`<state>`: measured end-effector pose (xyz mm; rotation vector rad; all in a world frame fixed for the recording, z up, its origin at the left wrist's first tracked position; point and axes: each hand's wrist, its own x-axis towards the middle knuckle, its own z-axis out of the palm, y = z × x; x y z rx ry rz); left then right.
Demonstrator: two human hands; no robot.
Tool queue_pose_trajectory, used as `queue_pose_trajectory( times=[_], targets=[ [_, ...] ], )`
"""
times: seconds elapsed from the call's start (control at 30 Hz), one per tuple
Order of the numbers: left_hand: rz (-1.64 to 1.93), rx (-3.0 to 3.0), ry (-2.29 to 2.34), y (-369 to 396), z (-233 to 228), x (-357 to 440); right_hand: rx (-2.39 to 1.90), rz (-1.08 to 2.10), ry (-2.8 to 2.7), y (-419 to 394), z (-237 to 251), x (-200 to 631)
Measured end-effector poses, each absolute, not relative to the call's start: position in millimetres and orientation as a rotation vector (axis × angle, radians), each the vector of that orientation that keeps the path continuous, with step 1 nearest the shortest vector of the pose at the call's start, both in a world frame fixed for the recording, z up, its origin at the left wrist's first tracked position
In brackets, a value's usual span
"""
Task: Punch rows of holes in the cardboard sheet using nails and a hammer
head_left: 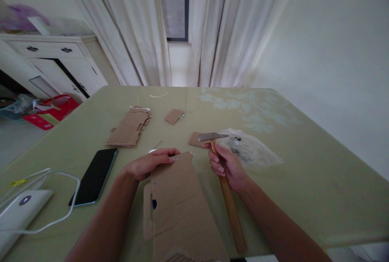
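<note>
My right hand (228, 166) grips the wooden handle of a small hammer (226, 189), whose metal head points left above a small cardboard scrap (196, 139). My left hand (148, 162) rests on the far edge of a large folded cardboard sheet (180, 209) lying in front of me, fingertips pinching something small at its top edge, possibly a nail; it is too small to tell. The hammer head hovers just right of that corner.
A black phone (95, 175) lies at the left, with a white power bank (18, 213) and cable (65, 181) beyond it. A perforated cardboard piece (129, 127), another small scrap (174, 116) and a clear plastic bag (249, 148) sit on the green table (304, 164).
</note>
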<state>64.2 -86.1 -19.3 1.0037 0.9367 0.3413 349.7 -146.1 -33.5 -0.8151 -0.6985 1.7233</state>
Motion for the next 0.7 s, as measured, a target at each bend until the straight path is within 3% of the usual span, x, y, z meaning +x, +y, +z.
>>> queue_pose_trajectory(
  times=[0.47, 0.7],
  targets=[
    [0.393, 1.11, 0.912, -86.3, -16.3, 54.9, -0.851, 1.71, -0.7, -150.6, -34.5, 343.2],
    [0.343, 1.433, 0.919, -85.4, -7.9, 59.4, -0.896, 1.723, -0.686, -153.0, -39.9, 342.4]
  ],
)
